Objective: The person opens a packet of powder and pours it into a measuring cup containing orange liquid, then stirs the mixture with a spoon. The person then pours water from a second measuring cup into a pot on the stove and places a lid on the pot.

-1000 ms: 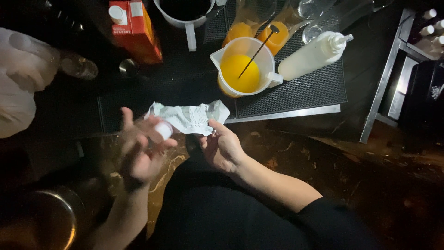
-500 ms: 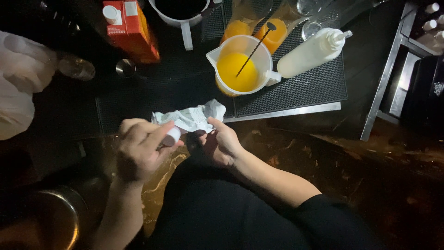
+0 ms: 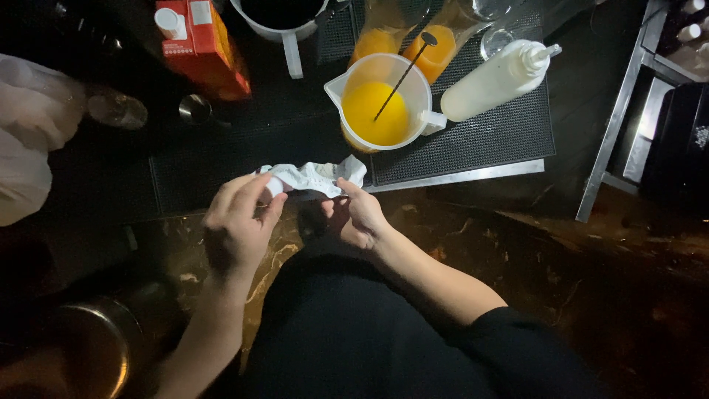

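Both of my hands hold a crumpled white cloth (image 3: pixel 310 177) just above the near edge of the dark counter. My left hand (image 3: pixel 238 222) pinches its left end with fingers curled over it. My right hand (image 3: pixel 357 216) grips the right end between thumb and fingers. Right behind the cloth stands a clear plastic measuring jug (image 3: pixel 380 111) of orange juice with a thin dark stirrer leaning in it.
A black ribbed bar mat (image 3: pixel 487 137) carries the jug, a white squeeze bottle (image 3: pixel 498 81) lying tilted, and glasses of orange juice (image 3: pixel 436 52). An orange-red carton (image 3: pixel 199 41) and a white pitcher (image 3: pixel 284 22) stand at the back. A metal tin (image 3: pixel 88 355) sits lower left.
My left hand has closed from open fingers onto the cloth's left end, and both hands have lifted and bunched the cloth up.
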